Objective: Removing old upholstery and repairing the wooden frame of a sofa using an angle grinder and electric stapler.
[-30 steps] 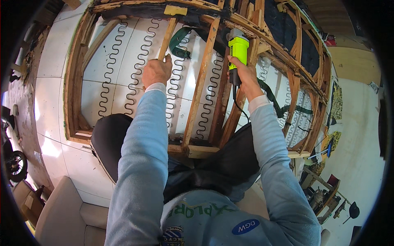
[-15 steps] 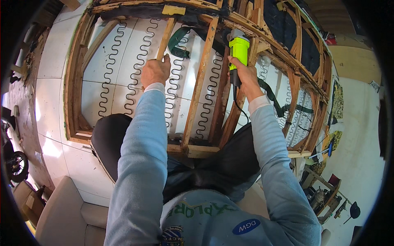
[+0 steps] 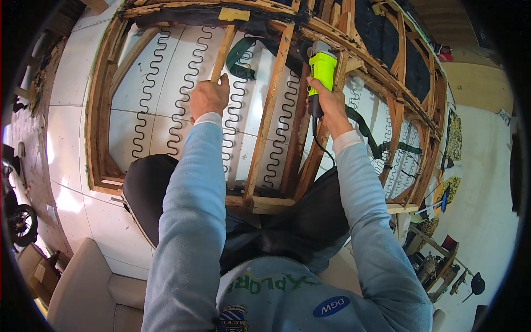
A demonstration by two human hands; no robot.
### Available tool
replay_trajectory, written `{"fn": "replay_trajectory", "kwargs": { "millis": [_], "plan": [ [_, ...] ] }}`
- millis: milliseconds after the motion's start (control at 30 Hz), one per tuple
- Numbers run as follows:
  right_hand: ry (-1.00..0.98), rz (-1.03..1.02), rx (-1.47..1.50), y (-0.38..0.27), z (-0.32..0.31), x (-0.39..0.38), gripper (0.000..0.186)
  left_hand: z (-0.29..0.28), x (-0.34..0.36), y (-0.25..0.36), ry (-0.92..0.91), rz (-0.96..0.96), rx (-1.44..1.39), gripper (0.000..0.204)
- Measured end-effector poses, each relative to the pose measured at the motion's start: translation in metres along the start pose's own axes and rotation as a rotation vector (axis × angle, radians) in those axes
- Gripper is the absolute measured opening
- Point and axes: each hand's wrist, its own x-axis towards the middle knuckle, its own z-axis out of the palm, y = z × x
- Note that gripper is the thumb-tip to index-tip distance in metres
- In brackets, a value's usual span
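My right hand [image 3: 328, 103] is wrapped round the lower body of a bright green angle grinder [image 3: 322, 73]. Its grey head points away from me, against the dark cloth and wooden rails, and its disc is mostly hidden there. A black cord hangs from its near end. My left hand [image 3: 209, 98] is closed round the near end of a wooden slat [image 3: 224, 52]. Both hands are over a bare wooden sofa frame [image 3: 266, 110] with wavy metal springs [image 3: 145, 91] strung across it. A dark green strap [image 3: 239, 58] lies looped between the hands.
Yellow foam [image 3: 234, 14] sticks to the frame's far rail. Another green strap [image 3: 362, 124] crosses the right part of the frame. A beige sofa [image 3: 91, 288] stands at the lower left. Tools and scraps [image 3: 442, 260] lie at the right, and a wheel [image 3: 23, 226] shows at the left edge.
The grinder has shifted very slightly in my right hand's grip toward the left. My left hand stays on the slat.
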Motion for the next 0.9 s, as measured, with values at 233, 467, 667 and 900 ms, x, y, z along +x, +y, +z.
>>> {"fn": "replay_trajectory", "kwargs": {
  "millis": [233,467,667,900],
  "plan": [
    [-0.012,-0.044,0.028,0.003,-0.002,0.001,0.047,0.002,-0.001,0.001,0.002,0.008,-0.004,0.066],
    [0.008,-0.021,0.039,0.003,-0.002,0.002,0.046,0.003,-0.001,0.003,0.003,-0.003,0.002,0.066],
    [0.014,-0.02,0.027,0.005,0.004,0.002,0.046,0.002,0.001,-0.001,0.0,-0.013,-0.001,0.067],
    [0.059,-0.065,0.004,0.011,0.004,0.009,0.044,-0.003,-0.003,0.004,0.011,-0.019,-0.006,0.065]
  ]
}}
